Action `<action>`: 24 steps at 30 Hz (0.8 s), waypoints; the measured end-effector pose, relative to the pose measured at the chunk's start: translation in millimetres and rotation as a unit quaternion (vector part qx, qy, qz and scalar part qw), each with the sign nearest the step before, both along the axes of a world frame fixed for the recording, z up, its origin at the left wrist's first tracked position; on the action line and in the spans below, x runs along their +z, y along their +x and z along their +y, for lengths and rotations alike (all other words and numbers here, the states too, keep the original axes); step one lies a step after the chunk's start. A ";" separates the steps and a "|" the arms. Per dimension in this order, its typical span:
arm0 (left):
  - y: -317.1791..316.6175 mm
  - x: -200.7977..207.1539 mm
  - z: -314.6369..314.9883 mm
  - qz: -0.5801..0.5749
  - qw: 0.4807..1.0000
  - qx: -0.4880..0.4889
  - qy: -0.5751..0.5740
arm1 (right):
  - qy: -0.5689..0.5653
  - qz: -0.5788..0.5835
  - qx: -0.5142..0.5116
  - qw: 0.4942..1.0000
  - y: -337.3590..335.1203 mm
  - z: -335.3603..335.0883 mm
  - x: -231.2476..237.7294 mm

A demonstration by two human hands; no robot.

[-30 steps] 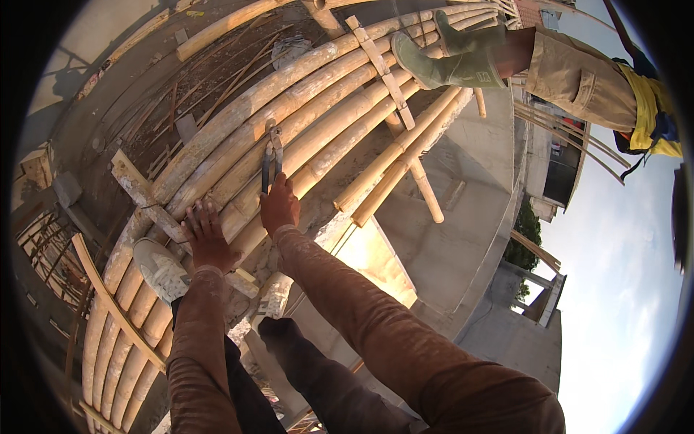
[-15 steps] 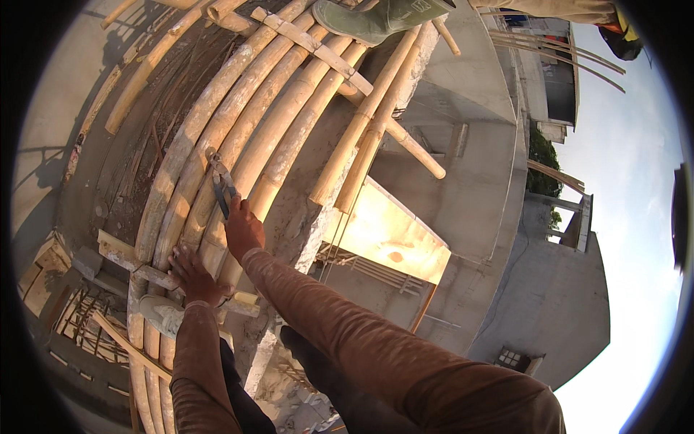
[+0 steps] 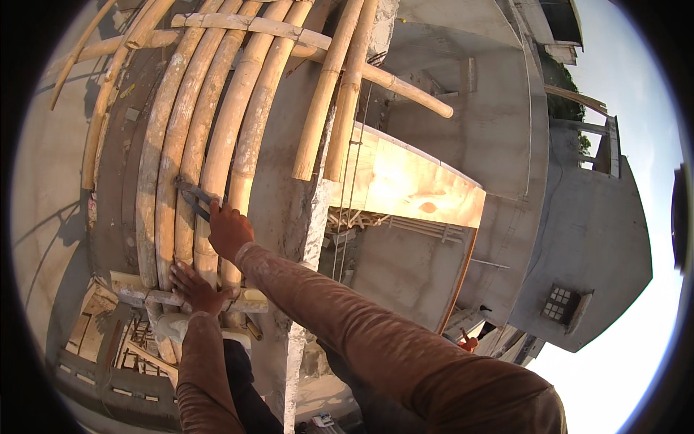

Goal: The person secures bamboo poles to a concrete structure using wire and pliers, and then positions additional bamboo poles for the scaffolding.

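Parallel bamboo poles (image 3: 230, 116) form the supporting surface. A far crosspiece (image 3: 253, 24) spans them beyond the right fingers (image 3: 215, 210); a near crosspiece (image 3: 165, 298) lies beside the left fingers (image 3: 181, 275), which rest on the poles.

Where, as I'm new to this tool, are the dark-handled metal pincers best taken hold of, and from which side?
The dark-handled metal pincers are probably best taken by their slim handles, from the picture's lower right: these run toward that side, where the right hand has its grip, while the head points up-left, over the round yellowish bamboo poles.
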State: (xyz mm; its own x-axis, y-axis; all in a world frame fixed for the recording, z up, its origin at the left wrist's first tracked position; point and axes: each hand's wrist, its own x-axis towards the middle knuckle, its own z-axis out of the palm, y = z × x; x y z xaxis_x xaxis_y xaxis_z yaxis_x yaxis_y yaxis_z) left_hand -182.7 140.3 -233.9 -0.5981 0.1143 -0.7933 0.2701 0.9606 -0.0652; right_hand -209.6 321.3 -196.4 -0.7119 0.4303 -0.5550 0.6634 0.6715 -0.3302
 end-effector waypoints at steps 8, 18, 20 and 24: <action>-2.6 2.2 4.7 -0.022 1.000 0.003 -0.014 | -0.115 -0.023 -0.091 0.989 36.3 39.5 11.4; 4.7 -4.6 -6.2 0.012 0.999 0.004 0.032 | -0.094 -0.044 -0.102 0.989 94.5 77.5 5.6; 6.6 -3.2 -6.9 0.027 0.999 -0.003 0.028 | -0.096 -0.045 -0.101 0.989 102.0 81.9 4.1; -2.3 4.8 0.3 -0.018 1.000 0.001 0.015 | -0.095 -0.022 -0.097 0.991 101.7 83.6 -0.7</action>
State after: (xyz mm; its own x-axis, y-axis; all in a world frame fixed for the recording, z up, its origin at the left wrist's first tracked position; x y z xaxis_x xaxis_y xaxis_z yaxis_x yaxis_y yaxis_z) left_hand -185.0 140.6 -229.1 -0.5687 0.1377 -0.8109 0.2699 0.9626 -0.0258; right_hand -107.8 404.8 -197.2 -0.5992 0.4412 -0.6681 0.7904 0.4589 -0.4058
